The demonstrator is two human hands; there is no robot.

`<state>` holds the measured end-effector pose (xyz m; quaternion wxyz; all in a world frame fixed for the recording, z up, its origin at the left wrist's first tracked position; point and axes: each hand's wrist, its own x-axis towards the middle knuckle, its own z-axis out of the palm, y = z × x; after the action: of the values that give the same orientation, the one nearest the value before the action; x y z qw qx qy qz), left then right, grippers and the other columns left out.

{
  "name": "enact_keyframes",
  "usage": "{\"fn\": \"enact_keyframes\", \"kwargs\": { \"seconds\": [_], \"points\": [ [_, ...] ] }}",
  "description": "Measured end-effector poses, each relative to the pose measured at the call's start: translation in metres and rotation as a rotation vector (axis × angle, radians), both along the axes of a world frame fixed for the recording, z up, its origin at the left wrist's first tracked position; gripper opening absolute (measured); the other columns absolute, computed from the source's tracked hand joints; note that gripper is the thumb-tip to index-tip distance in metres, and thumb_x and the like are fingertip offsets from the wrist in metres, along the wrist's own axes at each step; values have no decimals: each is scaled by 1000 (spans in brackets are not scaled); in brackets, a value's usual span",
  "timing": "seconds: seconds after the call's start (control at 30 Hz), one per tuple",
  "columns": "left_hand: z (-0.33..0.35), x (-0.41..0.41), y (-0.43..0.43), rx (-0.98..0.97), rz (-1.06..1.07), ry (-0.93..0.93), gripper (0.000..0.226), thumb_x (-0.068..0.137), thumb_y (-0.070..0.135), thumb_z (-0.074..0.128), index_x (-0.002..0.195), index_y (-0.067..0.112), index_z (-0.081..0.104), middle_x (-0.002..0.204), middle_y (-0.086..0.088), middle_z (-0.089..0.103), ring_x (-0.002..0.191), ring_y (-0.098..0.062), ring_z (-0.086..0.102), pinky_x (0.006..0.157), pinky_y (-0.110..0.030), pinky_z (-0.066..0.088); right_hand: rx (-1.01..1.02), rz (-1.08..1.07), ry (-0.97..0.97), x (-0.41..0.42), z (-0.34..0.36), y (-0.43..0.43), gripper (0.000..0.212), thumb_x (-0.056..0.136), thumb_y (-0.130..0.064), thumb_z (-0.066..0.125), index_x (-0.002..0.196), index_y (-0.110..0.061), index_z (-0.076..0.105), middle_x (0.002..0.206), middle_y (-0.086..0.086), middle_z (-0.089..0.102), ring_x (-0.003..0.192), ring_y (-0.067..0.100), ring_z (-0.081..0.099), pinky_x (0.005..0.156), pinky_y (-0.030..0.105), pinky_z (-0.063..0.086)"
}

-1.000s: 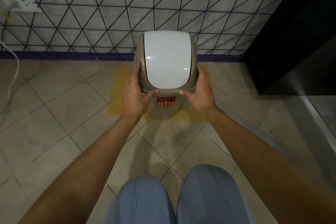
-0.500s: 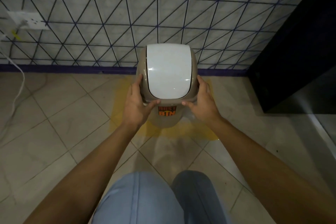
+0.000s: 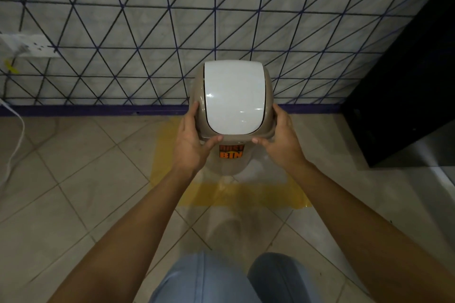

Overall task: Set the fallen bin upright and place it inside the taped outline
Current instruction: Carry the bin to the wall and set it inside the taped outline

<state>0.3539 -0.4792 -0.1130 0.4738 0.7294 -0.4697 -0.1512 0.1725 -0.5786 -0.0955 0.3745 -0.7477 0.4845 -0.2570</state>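
Bin (image 3: 234,115) upright on tiled floor (image 3: 73,192) w/ yellow tape outline (image 3: 246,195), both hands' grip grasping it.

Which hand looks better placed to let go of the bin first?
Neither clearly: left hand and right hand grip opposite sides of the upright bin, mirrored. The bin sits within the yellow taped outline. If forced, the right, since its fingers seem to wrap less.

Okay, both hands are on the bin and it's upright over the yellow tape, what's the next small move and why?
Probably release it. The bin stands upright, its base looks inside the yellow tape outline, and the left hand and right hand grip its sides. Whether the base touches the floor is unclear, so settle it first.
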Motion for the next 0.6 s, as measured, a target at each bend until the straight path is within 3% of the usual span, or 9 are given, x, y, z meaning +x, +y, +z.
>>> {"fn": "enact_keyframes", "kwargs": {
  "seconds": [0.3, 0.6],
  "points": [
    [-1, 8, -32, -2, 21, -4, 94, 72, 37, 76, 147, 20, 21, 145, -7, 37, 133, -23, 35, 105, -46, 39, 34, 6, -16, 14, 3, -34, 98, 72, -8, 78, 149, -17, 17, 153, 3, 28, 141, 18, 29, 115, 41, 30],
    [3, 16, -54, -22, 18, 101, 93, 71, 24, 79, 147, 18, 25, 144, -5, 36, 133, -19, 35, 107, -45, 37, 33, 3, -40, 23, 4, -56, 97, 72, -7, 78, 148, -15, 19, 152, 3, 31, 140, 18, 30, 114, 42, 31]
  ]
}}
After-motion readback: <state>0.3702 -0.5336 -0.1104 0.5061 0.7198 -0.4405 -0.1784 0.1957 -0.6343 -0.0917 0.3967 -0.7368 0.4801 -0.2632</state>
